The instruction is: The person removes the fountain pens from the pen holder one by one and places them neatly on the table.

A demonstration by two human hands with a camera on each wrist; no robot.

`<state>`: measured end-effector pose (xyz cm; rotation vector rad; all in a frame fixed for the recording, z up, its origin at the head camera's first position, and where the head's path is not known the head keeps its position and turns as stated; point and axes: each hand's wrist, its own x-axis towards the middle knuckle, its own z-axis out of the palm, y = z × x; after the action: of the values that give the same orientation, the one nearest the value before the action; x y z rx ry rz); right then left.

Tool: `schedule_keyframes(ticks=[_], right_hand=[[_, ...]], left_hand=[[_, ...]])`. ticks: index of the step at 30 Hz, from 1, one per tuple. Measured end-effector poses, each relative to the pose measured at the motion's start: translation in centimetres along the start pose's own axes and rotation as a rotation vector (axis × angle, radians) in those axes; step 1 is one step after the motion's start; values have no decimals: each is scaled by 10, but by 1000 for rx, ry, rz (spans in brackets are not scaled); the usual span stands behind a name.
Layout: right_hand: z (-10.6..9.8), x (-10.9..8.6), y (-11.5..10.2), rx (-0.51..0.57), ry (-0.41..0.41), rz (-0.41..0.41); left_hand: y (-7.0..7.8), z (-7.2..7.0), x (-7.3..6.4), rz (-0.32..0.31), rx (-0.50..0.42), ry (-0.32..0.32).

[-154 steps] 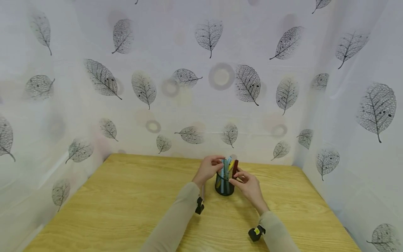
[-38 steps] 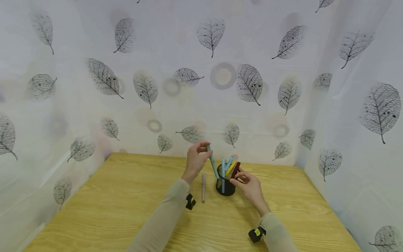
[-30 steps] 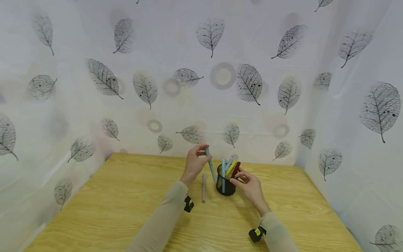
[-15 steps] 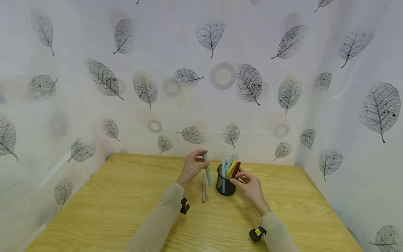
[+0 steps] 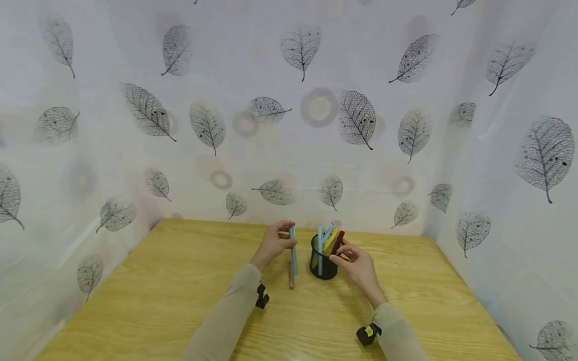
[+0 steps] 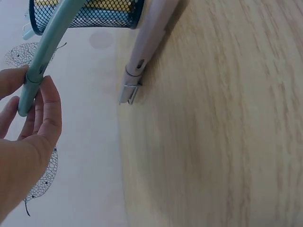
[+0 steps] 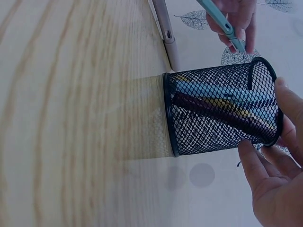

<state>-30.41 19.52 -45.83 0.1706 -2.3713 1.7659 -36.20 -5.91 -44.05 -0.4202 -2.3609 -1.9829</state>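
Observation:
My left hand [image 5: 271,245] pinches a mint-green pen [image 5: 295,260] near its upper end. In the head view the pen stands nearly upright over a pale pink pen [image 5: 291,282] lying on the table. The left wrist view shows the pink pen's metal clip [image 6: 130,92] and the green pen [image 6: 51,42] apart from it. To the right is a black mesh pen holder [image 5: 324,271], upright, with light blue pens [image 5: 320,235], a yellow pen [image 5: 331,240] and a dark red pen [image 5: 338,242] inside. My right hand [image 5: 361,271] holds the holder by its rim, thumb and fingers on opposite sides.
The wooden table [image 5: 180,301] extends around the holder on every side. Behind it and at both sides hangs a white curtain [image 5: 253,150] printed with leaves. A small black camera is strapped to each wrist.
My left hand has drawn the green pen out of the holder, then moved it left and lowered it over the pink pen. My right hand has stayed at the holder.

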Motion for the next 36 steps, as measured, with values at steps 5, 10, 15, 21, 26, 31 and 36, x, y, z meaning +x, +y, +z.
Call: schedule_keyframes(ticks=[5, 10, 15, 21, 26, 31, 36], right_hand=[[0, 1, 1, 0, 1, -3], [1, 2, 2, -9, -2, -1], [1, 2, 2, -2, 1, 7], [1, 1, 1, 4, 11, -10], [1, 1, 1, -6, 8, -11], [1, 1, 1, -22, 11, -11], [1, 0, 1, -12, 13, -5]], left_hand=[[-5, -3, -3, -47, -25, -33], [-12, -7, -3, -76, -32, -50], [-17, -11, -4, -105, -16, -47], [-20, -14, -4, -125, -1, -90], [-27, -20, -4, -134, 38, -155], [-35, -23, -3, -138, 109, -165], [-38, -24, -3, -181, 163, -165]])
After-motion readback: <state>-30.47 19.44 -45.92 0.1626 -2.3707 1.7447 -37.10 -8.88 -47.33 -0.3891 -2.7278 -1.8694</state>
